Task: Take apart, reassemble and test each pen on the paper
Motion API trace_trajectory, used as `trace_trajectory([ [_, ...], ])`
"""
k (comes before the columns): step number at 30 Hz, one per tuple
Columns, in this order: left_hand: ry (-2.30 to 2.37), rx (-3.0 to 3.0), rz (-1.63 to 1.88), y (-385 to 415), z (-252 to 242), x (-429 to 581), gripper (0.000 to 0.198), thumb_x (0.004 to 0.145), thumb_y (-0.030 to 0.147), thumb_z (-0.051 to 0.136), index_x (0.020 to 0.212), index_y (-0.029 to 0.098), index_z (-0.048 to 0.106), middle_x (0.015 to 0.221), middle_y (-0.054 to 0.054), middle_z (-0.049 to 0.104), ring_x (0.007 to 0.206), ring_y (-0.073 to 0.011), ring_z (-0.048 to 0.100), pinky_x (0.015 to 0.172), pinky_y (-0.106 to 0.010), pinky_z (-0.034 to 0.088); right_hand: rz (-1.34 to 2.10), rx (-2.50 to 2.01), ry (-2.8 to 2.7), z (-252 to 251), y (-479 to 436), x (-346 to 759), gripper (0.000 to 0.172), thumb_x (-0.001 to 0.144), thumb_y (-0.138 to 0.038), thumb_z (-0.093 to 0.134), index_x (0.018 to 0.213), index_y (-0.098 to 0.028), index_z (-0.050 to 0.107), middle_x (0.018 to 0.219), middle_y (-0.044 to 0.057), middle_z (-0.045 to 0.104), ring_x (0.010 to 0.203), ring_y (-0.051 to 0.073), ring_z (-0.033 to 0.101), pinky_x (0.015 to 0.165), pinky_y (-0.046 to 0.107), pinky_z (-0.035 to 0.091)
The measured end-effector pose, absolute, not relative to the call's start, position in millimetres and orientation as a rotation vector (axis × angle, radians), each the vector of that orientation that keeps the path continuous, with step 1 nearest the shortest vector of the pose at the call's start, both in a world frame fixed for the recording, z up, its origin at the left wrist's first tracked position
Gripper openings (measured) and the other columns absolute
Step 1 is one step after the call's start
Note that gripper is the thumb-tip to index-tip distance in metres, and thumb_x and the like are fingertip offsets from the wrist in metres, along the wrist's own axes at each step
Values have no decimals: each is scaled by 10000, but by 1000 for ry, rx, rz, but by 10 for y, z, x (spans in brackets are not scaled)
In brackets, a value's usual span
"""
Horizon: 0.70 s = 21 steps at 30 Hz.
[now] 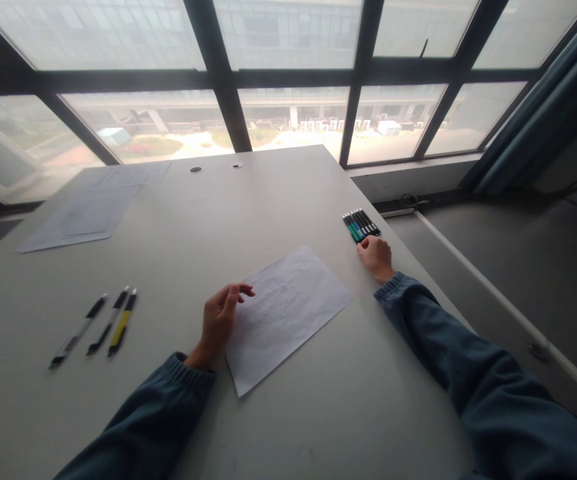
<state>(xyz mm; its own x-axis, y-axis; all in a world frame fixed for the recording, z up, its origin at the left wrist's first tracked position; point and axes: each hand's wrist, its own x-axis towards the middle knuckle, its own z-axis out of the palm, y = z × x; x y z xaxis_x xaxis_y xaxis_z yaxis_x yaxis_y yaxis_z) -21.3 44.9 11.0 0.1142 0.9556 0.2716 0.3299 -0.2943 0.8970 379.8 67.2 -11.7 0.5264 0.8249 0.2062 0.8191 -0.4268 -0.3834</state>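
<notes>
A white sheet of paper (293, 313) with a faint pencil-like drawing lies at a slant in front of me. Over its left edge hovers or rests my left hand (222, 313), its fingers loosely bent and apart, with nothing seen in them. At the table's right edge, my right hand (375, 257) is closed at the near end of a row of pens (361, 225), black with green, blue and white parts. Its fingertips are turned away, so I cannot tell whether they grip a pen.
Three pens (118, 323), one with a yellow barrel, lie apart on the left of the white table (208, 227). More paper sheets (85, 210) overlap at the far left. Two round cable holes (195, 170) sit near the back edge, before the windows. A blue curtain (533, 113) hangs at right.
</notes>
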Motion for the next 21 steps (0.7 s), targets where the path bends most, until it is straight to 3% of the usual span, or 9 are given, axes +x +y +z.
trace_trajectory([
  [21,1258,1713,1153,447,109,-207,389,965,448,500,868,151,733,812,-59,739,732,-169,619,722,-292,507,44,-2301,-1395,-141,664,3836,194,928,-287,607,856,-172,745,905,132,771,864,248,699,794,320,460],
])
